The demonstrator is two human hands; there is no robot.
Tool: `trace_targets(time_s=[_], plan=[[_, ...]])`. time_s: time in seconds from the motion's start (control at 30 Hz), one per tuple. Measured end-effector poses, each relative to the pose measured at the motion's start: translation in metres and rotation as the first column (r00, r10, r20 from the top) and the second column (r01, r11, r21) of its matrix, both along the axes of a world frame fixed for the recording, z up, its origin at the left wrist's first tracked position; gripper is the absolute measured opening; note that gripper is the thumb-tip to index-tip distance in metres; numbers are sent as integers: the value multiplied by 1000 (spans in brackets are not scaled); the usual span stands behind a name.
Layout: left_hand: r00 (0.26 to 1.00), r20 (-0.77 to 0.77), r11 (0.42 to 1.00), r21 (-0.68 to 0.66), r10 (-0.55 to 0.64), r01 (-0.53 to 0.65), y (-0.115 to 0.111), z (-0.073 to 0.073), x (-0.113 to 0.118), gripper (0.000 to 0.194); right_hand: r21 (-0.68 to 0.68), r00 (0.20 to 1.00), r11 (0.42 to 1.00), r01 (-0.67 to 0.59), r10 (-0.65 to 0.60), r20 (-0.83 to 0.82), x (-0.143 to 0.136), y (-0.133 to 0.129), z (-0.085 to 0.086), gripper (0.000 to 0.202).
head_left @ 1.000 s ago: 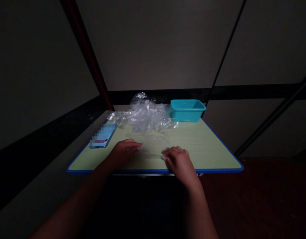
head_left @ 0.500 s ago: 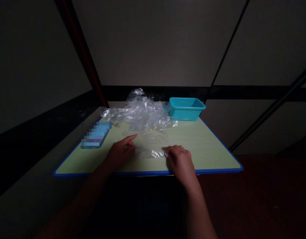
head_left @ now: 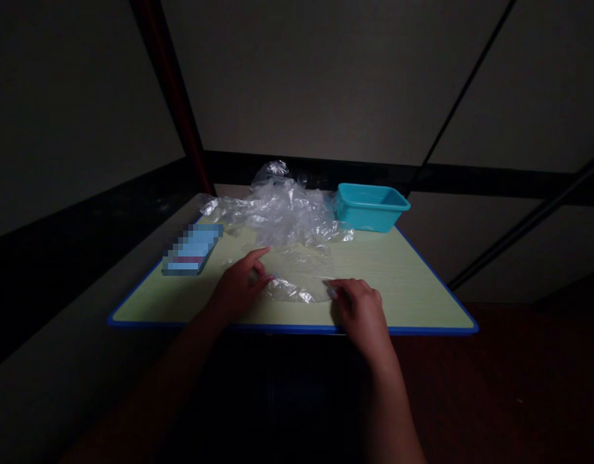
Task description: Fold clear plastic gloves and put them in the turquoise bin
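A clear plastic bag lies flat on the pale green table, its shiny near edge between my two hands. My left hand is at the bag's left side, thumb and forefinger apart, with the thumb tip touching the near left corner. On the right, my right hand pinches the bag's near right corner between thumb and forefinger. Just beyond the flat bag is a crumpled heap of clear plastic bags.
A turquoise basket stands at the back right of the table, beside the heap. Toward the left edge lies a phone-like flat object, blurred out. A wall rises behind the table.
The view has shifted slightly. The bag's near edge has lifted a little and now shows a longer shiny fold, and my hands are slightly farther apart.
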State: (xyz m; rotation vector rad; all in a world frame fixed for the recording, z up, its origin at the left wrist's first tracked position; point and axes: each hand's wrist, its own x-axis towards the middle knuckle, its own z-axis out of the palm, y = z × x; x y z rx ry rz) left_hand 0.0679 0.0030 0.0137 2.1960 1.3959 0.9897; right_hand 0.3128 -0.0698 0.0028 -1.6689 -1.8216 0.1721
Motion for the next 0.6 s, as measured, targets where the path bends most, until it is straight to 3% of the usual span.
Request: trace_targets(time_s=[0.3,0.47,0.6], plan=[[997,-78,988,153,-8,20,10,-11,-1,47,-20,1000,1000,20,-20,23,-2,-2,2,24],[995,-101,976,216,9,13,13,-15,-1,49,-39,985,988,148,-143,100,-6,-4,7,27],[996,-68,966,257,49,-30,13,-15,-2,46,48,964,970,240,-244,109,-13,-8,14,28]])
